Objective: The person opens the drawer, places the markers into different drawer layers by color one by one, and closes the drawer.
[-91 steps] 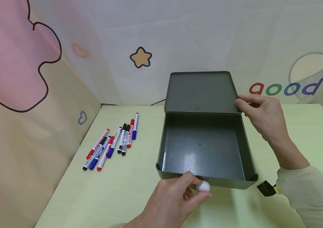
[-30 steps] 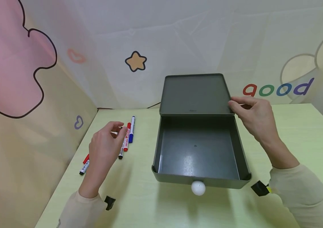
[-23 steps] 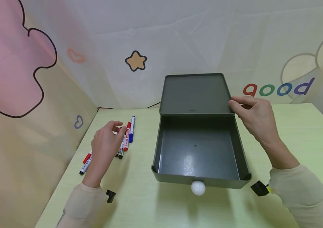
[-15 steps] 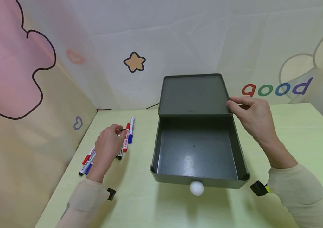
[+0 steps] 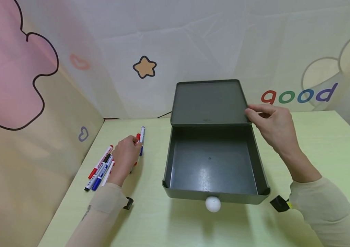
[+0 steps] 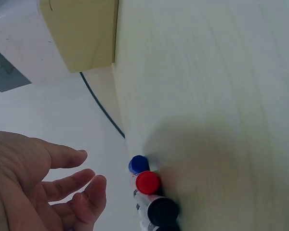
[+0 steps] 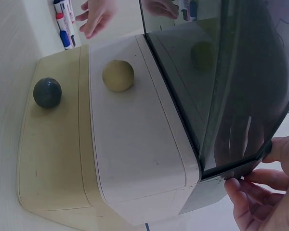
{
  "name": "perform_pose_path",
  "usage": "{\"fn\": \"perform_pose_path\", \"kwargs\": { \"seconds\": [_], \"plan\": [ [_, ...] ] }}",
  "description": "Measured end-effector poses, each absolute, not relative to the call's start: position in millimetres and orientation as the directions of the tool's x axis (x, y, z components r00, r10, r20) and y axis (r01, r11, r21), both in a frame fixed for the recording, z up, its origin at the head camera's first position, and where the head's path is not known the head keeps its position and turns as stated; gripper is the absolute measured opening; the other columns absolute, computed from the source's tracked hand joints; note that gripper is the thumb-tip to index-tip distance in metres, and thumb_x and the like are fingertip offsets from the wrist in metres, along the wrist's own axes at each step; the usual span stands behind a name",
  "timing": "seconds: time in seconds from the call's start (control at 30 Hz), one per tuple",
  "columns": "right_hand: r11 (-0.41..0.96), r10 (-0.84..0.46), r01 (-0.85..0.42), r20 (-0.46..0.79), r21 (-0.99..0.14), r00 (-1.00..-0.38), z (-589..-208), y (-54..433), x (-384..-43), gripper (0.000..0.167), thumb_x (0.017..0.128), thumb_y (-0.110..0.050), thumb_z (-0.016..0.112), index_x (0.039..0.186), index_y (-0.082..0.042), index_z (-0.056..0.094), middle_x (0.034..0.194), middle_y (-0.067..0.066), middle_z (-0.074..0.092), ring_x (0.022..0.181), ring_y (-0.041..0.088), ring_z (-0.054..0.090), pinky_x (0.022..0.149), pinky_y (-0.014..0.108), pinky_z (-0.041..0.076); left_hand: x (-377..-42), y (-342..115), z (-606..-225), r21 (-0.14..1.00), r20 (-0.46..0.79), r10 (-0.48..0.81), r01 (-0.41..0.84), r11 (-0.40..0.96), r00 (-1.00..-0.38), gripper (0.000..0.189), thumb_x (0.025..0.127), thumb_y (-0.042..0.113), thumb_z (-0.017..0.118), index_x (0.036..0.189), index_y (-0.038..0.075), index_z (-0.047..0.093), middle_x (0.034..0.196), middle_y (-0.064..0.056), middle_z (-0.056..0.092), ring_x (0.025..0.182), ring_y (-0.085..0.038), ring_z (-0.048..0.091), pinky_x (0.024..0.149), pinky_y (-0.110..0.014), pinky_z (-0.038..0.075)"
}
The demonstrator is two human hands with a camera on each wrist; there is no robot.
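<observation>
A small drawer unit with a dark grey top (image 5: 210,103) stands at the back of the table. Its top drawer (image 5: 187,194) is pulled out with nothing inside, a white round knob (image 5: 213,204) on its front. My right hand (image 5: 275,128) grips the unit's upper right corner between thumb and fingers. My left hand (image 5: 126,156) is over the right-hand group of markers, hiding part of them. In the left wrist view its fingers are loosely bent and hold nothing, beside the blue (image 6: 138,164), red (image 6: 148,182) and black (image 6: 164,211) marker ends.
More whiteboard markers (image 5: 103,171) with red, black and blue caps lie left of my left hand. Below the grey drawer, the right wrist view shows a white drawer (image 7: 135,134) with a yellowish knob (image 7: 118,75) and a beige drawer (image 7: 53,154) with a dark knob (image 7: 47,93).
My left hand has let go of the white knob and moved left to the markers, then lower and slightly right over them. My right hand has kept its grip on the unit.
</observation>
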State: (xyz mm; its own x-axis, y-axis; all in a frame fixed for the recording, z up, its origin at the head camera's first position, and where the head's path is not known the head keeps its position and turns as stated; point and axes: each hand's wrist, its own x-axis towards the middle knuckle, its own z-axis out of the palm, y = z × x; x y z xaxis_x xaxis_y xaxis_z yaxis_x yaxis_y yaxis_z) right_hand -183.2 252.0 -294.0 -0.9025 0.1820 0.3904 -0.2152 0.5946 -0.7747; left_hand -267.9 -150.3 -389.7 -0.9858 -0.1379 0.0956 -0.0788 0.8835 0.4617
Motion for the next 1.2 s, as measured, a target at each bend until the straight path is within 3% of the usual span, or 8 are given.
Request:
{"fn": "perform_pose_path", "kwargs": {
  "seconds": [0.17, 0.37, 0.6, 0.87, 1.2],
  "plan": [
    [0.599, 0.185, -0.209, 0.388, -0.773, -0.903, -294.2, 252.4, -183.4, 0.038, 0.1, -0.028, 0.068, 0.128, -0.002, 0.072, 0.119, 0.023, 0.071, 0.081, 0.005, 0.06, 0.063, 0.016, 0.045, -280.6, -145.3, -396.5, 0.444, 0.077, -0.129, -0.082, 0.892, -0.989, 0.03, 0.101, 0.023, 0.065, 0.123, 0.004, 0.072, 0.106, -0.015, 0.07, 0.087, -0.033, 0.061, 0.072, -0.046, 0.047],
    [0.601, 0.192, -0.201, 0.384, -0.774, -0.903, -293.1, 251.2, -182.3, 0.038, 0.1, -0.029, 0.068, 0.128, -0.003, 0.073, 0.116, 0.022, 0.072, 0.082, 0.006, 0.061, 0.063, 0.018, 0.046, -296.8, -139.0, -405.5, 0.412, 0.12, -0.133, -0.072, 0.908, -0.984, 0.027, 0.099, 0.015, 0.064, 0.121, 0.001, 0.068, 0.102, -0.019, 0.068, 0.087, -0.036, 0.063, 0.075, -0.053, 0.052],
    [0.599, 0.194, -0.199, 0.381, -0.776, -0.904, -293.0, 252.0, -181.6, 0.038, 0.1, -0.03, 0.069, 0.127, -0.004, 0.073, 0.112, 0.016, 0.073, 0.081, 0.002, 0.06, 0.063, 0.018, 0.046, -311.1, -132.8, -410.7, 0.408, 0.099, -0.139, -0.087, 0.909, -0.985, 0.026, 0.099, 0.009, 0.058, 0.12, -0.004, 0.067, 0.103, -0.021, 0.066, 0.09, -0.037, 0.063, 0.079, -0.053, 0.053],
    [0.603, 0.194, -0.198, 0.382, -0.773, -0.904, -293.1, 250.7, -181.4, 0.038, 0.1, -0.03, 0.068, 0.128, -0.004, 0.073, 0.114, 0.021, 0.072, 0.081, 0.006, 0.06, 0.062, 0.019, 0.045, -316.4, -129.5, -412.9, 0.365, 0.053, -0.122, -0.095, 0.926, -0.991, 0.018, 0.102, 0.008, 0.055, 0.107, -0.006, 0.065, 0.096, -0.021, 0.065, 0.085, -0.036, 0.063, 0.078, -0.052, 0.053],
    [0.612, 0.189, -0.192, 0.378, -0.767, -0.906, -293.3, 251.1, -180.7, 0.04, 0.101, -0.031, 0.066, 0.129, -0.003, 0.072, 0.116, 0.022, 0.072, 0.084, 0.014, 0.059, 0.062, 0.019, 0.045, -315.1, -125.7, -410.8, 0.321, 0.0, -0.091, -0.086, 0.943, -0.996, 0.02, 0.101, 0.005, 0.054, 0.11, -0.008, 0.067, 0.1, -0.022, 0.062, 0.087, -0.036, 0.062, 0.079, -0.052, 0.055]
  ]
}}
